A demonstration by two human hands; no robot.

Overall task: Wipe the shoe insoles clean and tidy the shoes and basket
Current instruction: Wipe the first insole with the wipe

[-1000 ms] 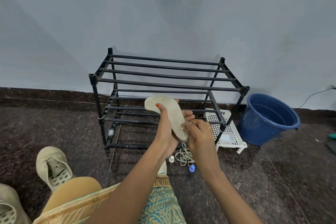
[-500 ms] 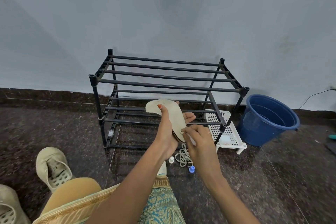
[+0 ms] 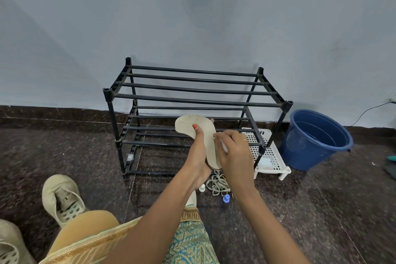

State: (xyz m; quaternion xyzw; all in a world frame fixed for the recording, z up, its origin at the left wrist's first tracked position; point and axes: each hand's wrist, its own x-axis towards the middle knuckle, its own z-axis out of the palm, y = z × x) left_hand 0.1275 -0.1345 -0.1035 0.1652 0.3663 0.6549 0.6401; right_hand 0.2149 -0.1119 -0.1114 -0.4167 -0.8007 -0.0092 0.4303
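My left hand (image 3: 198, 156) holds a beige insole (image 3: 209, 148) up in front of the shoe rack, thumb pressed on its top face, toe end pointing up and left. My right hand (image 3: 233, 152) lies against the insole's right edge near the middle, fingertips pinching a small white piece that looks like a wipe. A beige shoe (image 3: 62, 197) lies on the floor at lower left, and a second one (image 3: 10, 244) sits at the bottom left corner. A white perforated basket (image 3: 270, 156) stands on the floor behind the rack's right leg.
The black tubular shoe rack (image 3: 192, 100) stands against the wall. A blue bucket (image 3: 315, 139) is to its right. Loose laces (image 3: 217, 184), a small white cap (image 3: 201, 188) and a blue cap (image 3: 226, 198) lie on the dark floor under my hands.
My right hand has slid up the insole's edge from the heel towards the middle. The left hand has lowered the insole slightly.
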